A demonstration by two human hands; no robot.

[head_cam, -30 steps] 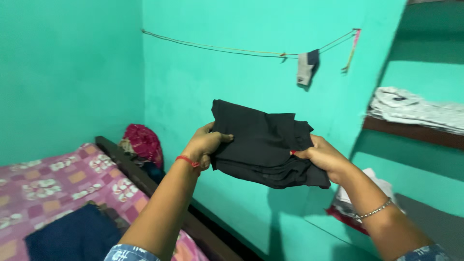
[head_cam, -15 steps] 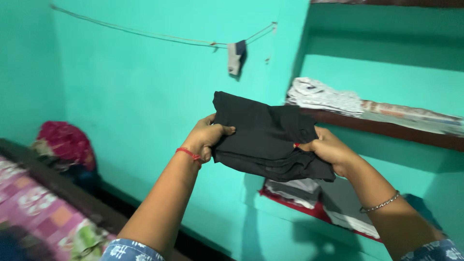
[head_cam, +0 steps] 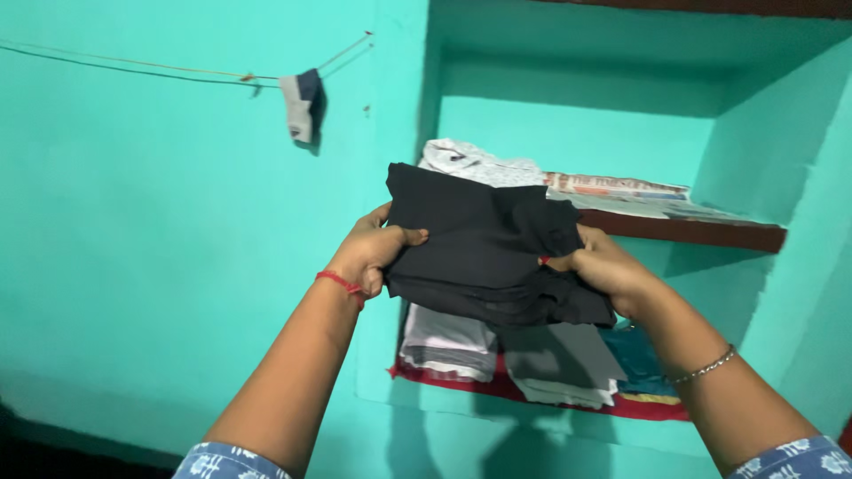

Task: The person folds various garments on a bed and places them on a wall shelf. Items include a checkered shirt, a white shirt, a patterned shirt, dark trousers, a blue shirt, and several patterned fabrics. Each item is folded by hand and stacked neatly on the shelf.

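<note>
Head view showed your left hand [head_cam: 371, 253] and right hand [head_cam: 603, 266] clamped on the folded black garment [head_cam: 484, 244] before the wall shelves [head_cam: 683, 229]; level, even grips would have preserved its folds.

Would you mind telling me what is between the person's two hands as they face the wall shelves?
In the head view, a folded black garment spans the gap: the left hand grips its left edge and the right hand its right edge, in front of the folded clothes on the lower shelf.

light: even, soft indoor | shadows: dark in alcove top [head_cam: 621, 80] | focus: sharp, no glare
</note>
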